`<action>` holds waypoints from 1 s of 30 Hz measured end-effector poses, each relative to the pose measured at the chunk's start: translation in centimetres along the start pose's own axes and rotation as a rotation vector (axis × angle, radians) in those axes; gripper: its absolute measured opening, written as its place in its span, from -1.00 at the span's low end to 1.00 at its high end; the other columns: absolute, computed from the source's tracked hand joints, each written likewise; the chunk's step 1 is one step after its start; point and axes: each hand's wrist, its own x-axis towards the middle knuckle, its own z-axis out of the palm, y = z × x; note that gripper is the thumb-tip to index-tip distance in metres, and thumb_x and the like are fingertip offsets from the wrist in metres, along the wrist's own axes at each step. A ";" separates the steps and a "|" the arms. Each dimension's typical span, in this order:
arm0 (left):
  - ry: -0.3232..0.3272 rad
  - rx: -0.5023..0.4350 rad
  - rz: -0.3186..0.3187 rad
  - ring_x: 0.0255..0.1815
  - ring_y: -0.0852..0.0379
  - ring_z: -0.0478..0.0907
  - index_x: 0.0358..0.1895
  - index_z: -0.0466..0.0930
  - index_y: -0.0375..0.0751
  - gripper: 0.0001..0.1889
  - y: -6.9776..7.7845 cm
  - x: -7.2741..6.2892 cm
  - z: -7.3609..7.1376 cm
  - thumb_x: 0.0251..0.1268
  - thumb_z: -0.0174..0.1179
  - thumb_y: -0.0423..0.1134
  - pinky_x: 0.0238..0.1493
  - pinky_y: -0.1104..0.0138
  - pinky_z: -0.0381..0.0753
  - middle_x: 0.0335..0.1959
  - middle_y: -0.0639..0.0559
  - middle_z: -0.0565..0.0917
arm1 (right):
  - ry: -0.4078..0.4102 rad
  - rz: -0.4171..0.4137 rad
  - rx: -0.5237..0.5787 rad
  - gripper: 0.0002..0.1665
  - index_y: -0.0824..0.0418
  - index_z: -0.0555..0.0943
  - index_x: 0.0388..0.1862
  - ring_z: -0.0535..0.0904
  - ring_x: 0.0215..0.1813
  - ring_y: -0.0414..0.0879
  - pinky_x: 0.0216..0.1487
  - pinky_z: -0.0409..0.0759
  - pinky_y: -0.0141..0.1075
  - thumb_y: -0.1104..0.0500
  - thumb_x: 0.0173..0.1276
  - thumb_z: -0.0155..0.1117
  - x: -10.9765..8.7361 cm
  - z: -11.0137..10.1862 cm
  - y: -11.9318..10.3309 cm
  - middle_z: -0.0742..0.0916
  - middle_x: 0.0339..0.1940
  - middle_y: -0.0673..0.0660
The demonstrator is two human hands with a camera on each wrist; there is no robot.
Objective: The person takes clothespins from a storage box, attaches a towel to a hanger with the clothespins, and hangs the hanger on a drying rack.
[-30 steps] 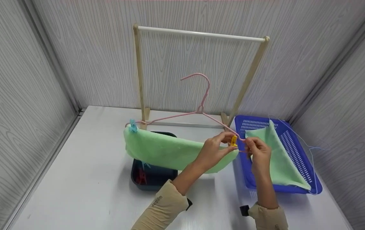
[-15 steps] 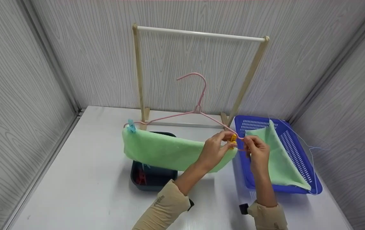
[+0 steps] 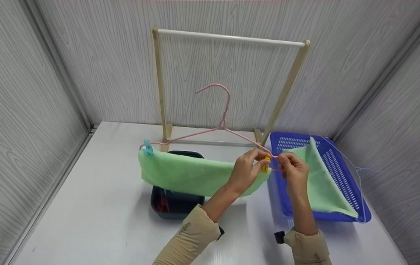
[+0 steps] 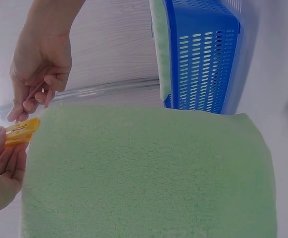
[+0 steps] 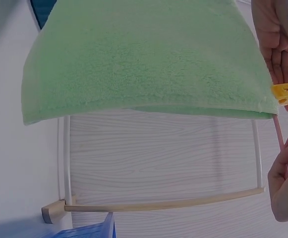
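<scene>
A light green towel hangs folded over the lower bar of a pink clothes hanger. A light blue clothespin clips its left end. At the towel's right top corner my left hand pinches a yellow clothespin between thumb and fingers. In the left wrist view the yellow clothespin sits over the towel's edge. Just right of it, my right hand grips the hanger's right end; the pink wire shows between its fingers in the right wrist view.
Behind stands a wooden rack with a white rod. Under the towel is a dark bin with a red clothespin. A blue basket at right holds another green towel, with a pale blue hanger over its side.
Hanger, towel and both hands have shifted slightly left and a little up. The yellow clothespin has turned more upright and sits lower against the towel's corner.
</scene>
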 end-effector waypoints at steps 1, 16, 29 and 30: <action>0.002 -0.005 0.003 -0.29 0.24 0.54 -0.22 0.53 -0.30 -0.84 -0.1 0.0 0.0 0.23 0.13 -0.28 -0.24 0.53 0.48 -0.32 -0.01 0.61 | -0.003 -0.008 0.004 -0.81 0.50 0.56 -0.43 0.29 -0.68 -0.21 -0.75 0.23 -0.48 0.34 0.31 0.16 0.1 0.1 0.0 0.52 -0.65 0.06; -0.024 -0.008 -0.010 -0.34 0.23 0.55 -0.30 0.54 -0.32 -0.88 -0.8 0.1 -0.2 0.21 0.15 -0.30 -0.33 0.53 0.49 -0.39 -0.03 0.61 | -0.014 -0.069 -0.025 -0.82 0.44 0.58 -0.47 0.29 -0.69 -0.23 -0.76 0.23 -0.48 0.36 0.30 0.17 0.5 0.7 0.1 0.50 -0.67 0.12; -0.110 0.066 -0.101 -0.14 0.19 0.53 -0.09 0.51 -0.33 -0.74 -0.7 -0.6 -0.1 0.24 0.15 -0.22 -0.10 0.50 0.46 -0.22 -0.04 0.58 | -0.019 -0.039 -0.053 -0.83 0.63 0.47 -0.41 0.32 -0.66 -0.21 -0.73 0.28 -0.49 0.45 0.31 0.09 -0.5 1.2 -1.6 0.51 -0.68 0.09; -0.109 0.058 -0.106 -0.14 0.19 0.53 -0.07 0.51 -0.33 -0.72 -0.8 -0.7 0.0 0.24 0.15 -0.22 -0.10 0.47 0.47 -0.20 -0.03 0.58 | -0.017 -0.034 -0.059 -0.82 0.63 0.48 -0.40 0.32 -0.66 -0.21 -0.72 0.29 -0.49 0.45 0.31 0.09 -0.5 1.1 -1.5 0.51 -0.67 0.08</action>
